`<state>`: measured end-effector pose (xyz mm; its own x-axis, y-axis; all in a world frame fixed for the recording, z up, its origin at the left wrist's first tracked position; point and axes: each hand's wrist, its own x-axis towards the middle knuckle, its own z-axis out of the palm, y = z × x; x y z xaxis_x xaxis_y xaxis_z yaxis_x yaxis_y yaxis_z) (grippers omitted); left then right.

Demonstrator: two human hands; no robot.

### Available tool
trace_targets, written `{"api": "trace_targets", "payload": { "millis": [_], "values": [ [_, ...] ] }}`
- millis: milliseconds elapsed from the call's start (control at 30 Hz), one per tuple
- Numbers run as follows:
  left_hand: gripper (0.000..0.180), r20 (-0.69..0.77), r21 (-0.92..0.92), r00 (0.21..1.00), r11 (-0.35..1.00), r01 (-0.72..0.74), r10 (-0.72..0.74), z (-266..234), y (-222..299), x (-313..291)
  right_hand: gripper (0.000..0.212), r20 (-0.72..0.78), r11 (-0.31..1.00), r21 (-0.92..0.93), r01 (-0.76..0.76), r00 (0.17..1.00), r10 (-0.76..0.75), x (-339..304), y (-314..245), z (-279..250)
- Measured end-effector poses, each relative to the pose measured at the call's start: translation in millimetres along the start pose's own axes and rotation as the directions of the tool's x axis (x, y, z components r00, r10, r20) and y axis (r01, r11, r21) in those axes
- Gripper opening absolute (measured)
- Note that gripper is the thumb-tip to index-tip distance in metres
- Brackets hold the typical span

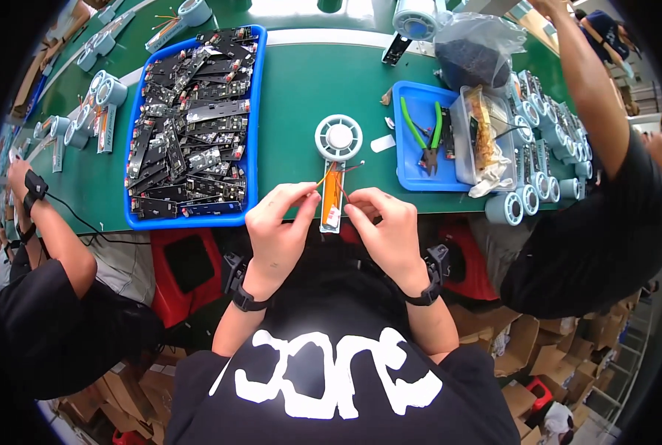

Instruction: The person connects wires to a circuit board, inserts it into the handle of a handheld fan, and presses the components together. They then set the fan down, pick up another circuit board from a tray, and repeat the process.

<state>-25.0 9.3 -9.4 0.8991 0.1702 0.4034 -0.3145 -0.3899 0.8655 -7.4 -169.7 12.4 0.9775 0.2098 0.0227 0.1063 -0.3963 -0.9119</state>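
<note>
A light-blue handheld fan [338, 138] lies on the table edge in front of me, its round head away from me. Its handle [331, 196] is open and shows an orange-yellow strip, with thin wires coming out near the head. My left hand [279, 222] pinches at the left of the handle, and a yellow-orange wire runs to its fingertips. On the other side, my right hand [385, 221] has thumb and forefinger together on a thin reddish wire.
A blue tray [260, 111] piled with black circuit boards [197, 133] is on the left. On the right, a smaller blue tray [412, 174] holds green-handled cutters [429, 148] beside a clear box [464, 159]. Several fans [505, 208] stand beyond. People sit on both sides.
</note>
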Motion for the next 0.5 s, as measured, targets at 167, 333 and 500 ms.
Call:
{"api": "trace_targets", "payload": {
  "millis": [167, 333, 500],
  "values": [
    [0.014, -0.045, -0.055, 0.991, 0.99, 0.127, -0.13, -1.7, 0.1, 2.9, 0.012, -0.084, 0.994, -0.059, 0.087, 0.992, -0.092, 3.0, -8.3, -5.7],
    [0.013, -0.036, -0.116, 0.986, 0.981, 0.156, -0.161, 4.1, 4.0, 9.3, 0.01, -0.205, 0.97, -0.108, 0.218, 0.95, -0.236, 14.3, -14.0, -6.4],
    [0.015, -0.086, -0.076, 0.995, 0.996, 0.05, -0.057, -2.0, 0.8, 9.7, 0.015, -0.067, 0.914, -0.167, 0.37, 0.92, -0.385, 18.2, -13.7, -6.3]
  ]
}}
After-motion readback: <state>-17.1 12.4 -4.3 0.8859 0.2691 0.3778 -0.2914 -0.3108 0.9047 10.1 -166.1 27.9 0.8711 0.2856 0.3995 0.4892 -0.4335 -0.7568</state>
